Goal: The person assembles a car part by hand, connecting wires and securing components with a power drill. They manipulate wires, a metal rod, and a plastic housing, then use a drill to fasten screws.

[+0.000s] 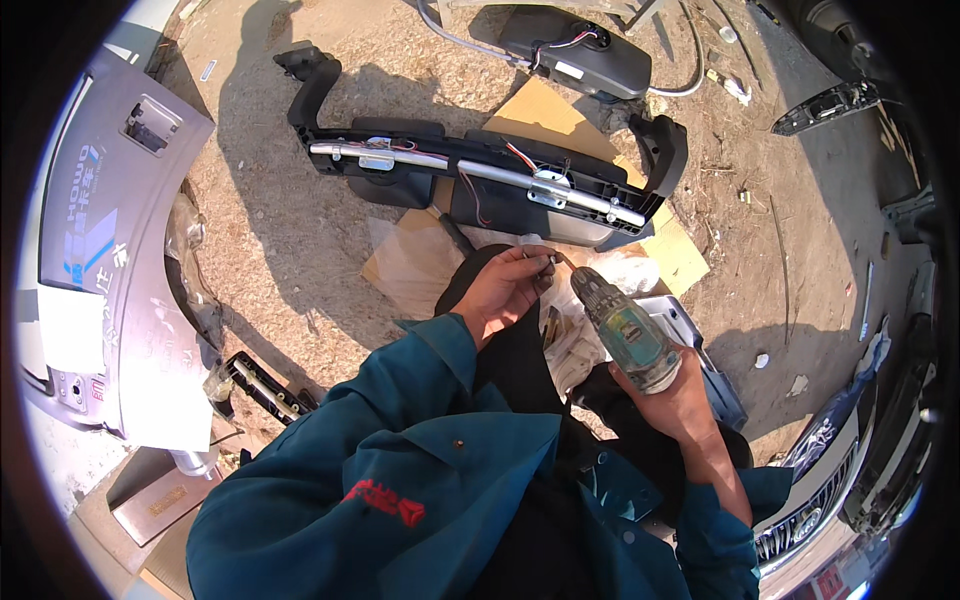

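My right hand (668, 392) is wrapped round a worn green-and-black power drill (622, 332), whose chuck points up and to the left. At the tip of the drill's bit, my left hand (503, 287) is closed in a pinch. Something small and dark shows at its fingertips, too small to name. Just beyond both hands, a long black mirror assembly (400, 190) lies on the ground. A silver metal tube (490, 172) runs along it, with brackets and loose thin wires. My black-trousered knee is under the left hand.
Flattened cardboard (680, 255) and clear plastic sheeting (410, 262) lie under the assembly. Farther off is a black mirror housing (575, 50) with wires. A large silver-grey vehicle panel (140, 230) stands at left. Pale work gloves (575, 352) lie between my legs; a vehicle grille (815, 500) is at lower right.
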Demonstrator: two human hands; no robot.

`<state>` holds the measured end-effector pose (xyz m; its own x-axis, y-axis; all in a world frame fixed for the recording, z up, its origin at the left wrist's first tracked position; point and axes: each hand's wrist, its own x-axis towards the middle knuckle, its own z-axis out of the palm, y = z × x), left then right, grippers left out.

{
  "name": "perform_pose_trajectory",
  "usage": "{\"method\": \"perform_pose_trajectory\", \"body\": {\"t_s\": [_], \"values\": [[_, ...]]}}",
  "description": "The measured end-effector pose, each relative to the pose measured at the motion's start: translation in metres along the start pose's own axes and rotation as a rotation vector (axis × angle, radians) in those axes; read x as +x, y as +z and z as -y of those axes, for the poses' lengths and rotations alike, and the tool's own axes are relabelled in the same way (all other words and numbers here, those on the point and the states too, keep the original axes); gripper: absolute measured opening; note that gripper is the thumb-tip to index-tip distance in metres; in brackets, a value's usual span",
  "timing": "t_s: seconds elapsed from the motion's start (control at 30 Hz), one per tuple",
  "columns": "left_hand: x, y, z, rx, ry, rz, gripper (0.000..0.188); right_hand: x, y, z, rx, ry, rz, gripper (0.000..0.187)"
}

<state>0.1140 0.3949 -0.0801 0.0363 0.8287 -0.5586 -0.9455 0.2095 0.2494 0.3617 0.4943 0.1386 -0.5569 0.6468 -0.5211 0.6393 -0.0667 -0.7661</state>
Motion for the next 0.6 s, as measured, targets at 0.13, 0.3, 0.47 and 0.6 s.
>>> {"method": "perform_pose_trajectory", "body": {"t_s": [0.13, 0.3, 0.47, 0.6], "values": [[0.004, 0.013, 0.001, -0.069, 0.010, 0.022, 0.018, 0.012, -0.003, -0.002, -0.032, -0.003, 0.066, 0.042], [0.011, 0.006, 0.000, -0.157, -0.020, 0.087, 0.015, 0.026, -0.007, -0.010, -0.047, -0.025, 0.070, 0.042], [0.010, 0.010, -0.004, -0.162, -0.028, 0.116, 0.012, 0.030, -0.012, -0.007, -0.017, 0.029, 0.093, 0.044], [0.010, 0.010, -0.006, -0.176, -0.048, 0.144, 0.011, 0.029, -0.012, -0.009, -0.040, 0.009, 0.093, 0.045]]}}
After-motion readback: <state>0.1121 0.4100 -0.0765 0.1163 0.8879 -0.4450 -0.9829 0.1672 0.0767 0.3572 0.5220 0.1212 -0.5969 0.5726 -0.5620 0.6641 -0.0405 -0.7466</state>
